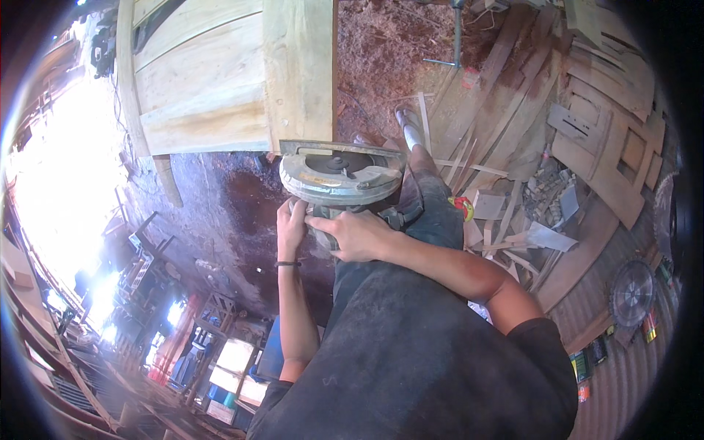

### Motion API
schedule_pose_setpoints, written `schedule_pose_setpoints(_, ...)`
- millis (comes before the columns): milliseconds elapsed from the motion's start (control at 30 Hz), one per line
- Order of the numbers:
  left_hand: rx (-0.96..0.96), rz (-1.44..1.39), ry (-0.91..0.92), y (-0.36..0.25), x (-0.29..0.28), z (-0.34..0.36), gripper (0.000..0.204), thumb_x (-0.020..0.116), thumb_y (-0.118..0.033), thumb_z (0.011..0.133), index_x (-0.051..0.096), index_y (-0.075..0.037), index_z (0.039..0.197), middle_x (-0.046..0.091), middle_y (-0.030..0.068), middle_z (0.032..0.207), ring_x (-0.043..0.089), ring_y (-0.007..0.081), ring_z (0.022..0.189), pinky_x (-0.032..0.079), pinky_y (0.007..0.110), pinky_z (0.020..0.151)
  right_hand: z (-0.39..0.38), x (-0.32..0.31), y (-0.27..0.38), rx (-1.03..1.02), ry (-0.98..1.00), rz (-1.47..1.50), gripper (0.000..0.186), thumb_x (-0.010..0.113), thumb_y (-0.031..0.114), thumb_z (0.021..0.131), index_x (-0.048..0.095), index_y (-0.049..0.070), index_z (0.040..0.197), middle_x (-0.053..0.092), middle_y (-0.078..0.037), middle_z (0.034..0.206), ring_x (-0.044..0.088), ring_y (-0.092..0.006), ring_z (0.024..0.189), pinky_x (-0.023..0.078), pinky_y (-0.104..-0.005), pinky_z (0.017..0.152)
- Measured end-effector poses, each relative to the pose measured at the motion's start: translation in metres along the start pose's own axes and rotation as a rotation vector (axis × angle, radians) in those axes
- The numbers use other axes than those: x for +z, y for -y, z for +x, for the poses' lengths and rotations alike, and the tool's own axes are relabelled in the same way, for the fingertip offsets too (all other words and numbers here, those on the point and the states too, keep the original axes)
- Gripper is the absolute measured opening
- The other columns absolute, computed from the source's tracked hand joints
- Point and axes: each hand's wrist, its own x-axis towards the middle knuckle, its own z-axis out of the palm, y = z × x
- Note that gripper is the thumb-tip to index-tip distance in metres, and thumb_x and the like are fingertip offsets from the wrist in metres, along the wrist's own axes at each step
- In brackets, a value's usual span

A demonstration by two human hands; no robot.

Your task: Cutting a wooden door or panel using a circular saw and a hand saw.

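Observation:
A circular saw (pixel 341 192) with a pale, dusty guard is held close in front of my body, its flat base plate turned away from me. That plate is at the near edge of a pale wooden door panel (pixel 202 77); I cannot tell whether they touch. My left hand (pixel 292 221) is closed on the left side of the saw's body. Across the near side of the motor housing lies my right hand (pixel 358 235), fingers curled against it and reaching toward the left hand. The undersides of both grips are hidden.
Sawdust covers the floor (pixel 381 51). Planks (pixel 491 70), wood offcuts (pixel 513 220) and cut boards (pixel 616 139) lie to the right. A blue clamp (pixel 456 37) stands at the far side. Round saw blades (pixel 632 292) hang against a corrugated wall (pixel 623 389).

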Motion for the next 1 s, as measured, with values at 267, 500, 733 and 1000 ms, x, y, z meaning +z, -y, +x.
schedule_pose_setpoints(267,0.029,-0.008,-0.042,0.007,0.001,0.003,0.028,0.054,-0.02,0.091,0.061,0.005,0.08,0.058,0.0021,0.069,0.049,0.0085,0.067,0.041,0.029,0.06,0.003,0.006,-0.004,-0.039,-0.029,-0.02,0.062,0.068,0.021,0.082,0.051,0.014,0.14,0.07,-0.023,0.094,0.07,-0.0394,0.086,0.056,-0.0516,0.077)
schedule_pose_setpoints(500,0.012,-0.077,-0.029,0.008,-0.004,0.006,0.026,0.054,-0.019,0.092,0.062,0.003,0.08,0.056,-0.0005,0.07,0.047,0.0069,0.066,0.04,0.027,0.059,0.009,0.009,-0.004,-0.041,-0.035,-0.01,0.063,0.07,0.02,0.08,0.051,0.013,0.14,0.07,-0.024,0.096,0.07,-0.04,0.088,0.056,-0.0519,0.078)
schedule_pose_setpoints(733,0.006,-0.088,-0.033,0.009,-0.005,0.007,0.025,0.054,-0.019,0.092,0.062,0.003,0.083,0.056,-0.0015,0.071,0.047,0.0063,0.067,0.04,0.027,0.059,0.011,0.01,-0.004,-0.055,-0.039,-0.008,0.062,0.07,0.022,0.081,0.052,0.012,0.14,0.07,-0.024,0.095,0.07,-0.0397,0.087,0.056,-0.0521,0.077)
schedule_pose_setpoints(1000,0.022,-0.059,-0.024,0.006,-0.006,0.005,0.025,0.053,-0.018,0.093,0.062,0.003,0.083,0.057,-0.0011,0.073,0.048,0.0068,0.068,0.041,0.027,0.06,0.013,0.015,-0.009,-0.094,-0.075,-0.011,0.06,0.07,0.028,0.084,0.052,0.013,0.139,0.07,-0.024,0.093,0.07,-0.0404,0.084,0.056,-0.0525,0.076)
